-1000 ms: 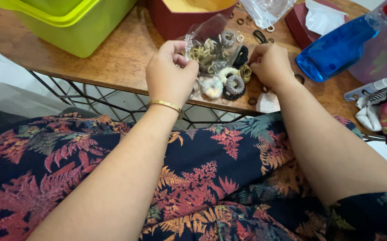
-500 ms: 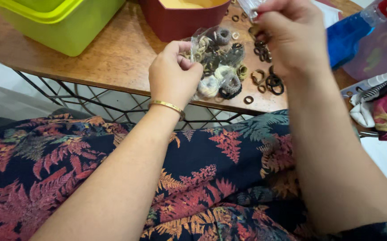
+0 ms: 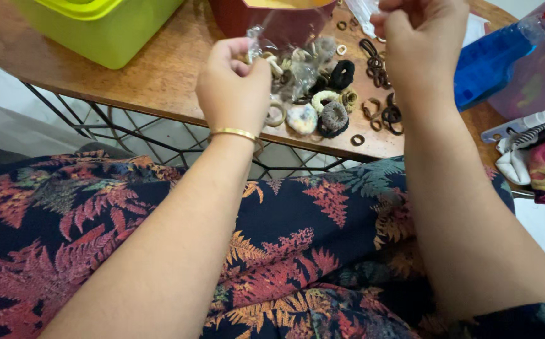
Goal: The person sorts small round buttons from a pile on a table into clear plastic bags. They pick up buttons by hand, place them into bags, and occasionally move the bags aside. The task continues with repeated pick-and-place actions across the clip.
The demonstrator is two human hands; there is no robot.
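Observation:
My left hand (image 3: 233,88), with a gold bangle at the wrist, pinches the edge of a clear plastic bag (image 3: 280,59) that holds several hair ties. Fluffy scrunchies (image 3: 322,113) in white, grey, black and beige lie under and beside the bag on the wooden table (image 3: 159,75). My right hand (image 3: 424,47) is raised above the table with its fingers closed; what it pinches is hidden at the frame's top edge. Small dark elastic rings (image 3: 382,113) are scattered below it.
A lime green plastic tub (image 3: 96,28) stands at the back left, a dark red box (image 3: 272,19) behind the bag. A blue spray bottle (image 3: 505,53) lies at the right, with folded cloths (image 3: 539,163) and a white tube near the table's right edge.
My right hand rose from the pile of ties to above the table. My left hand lifted the bag slightly up and left.

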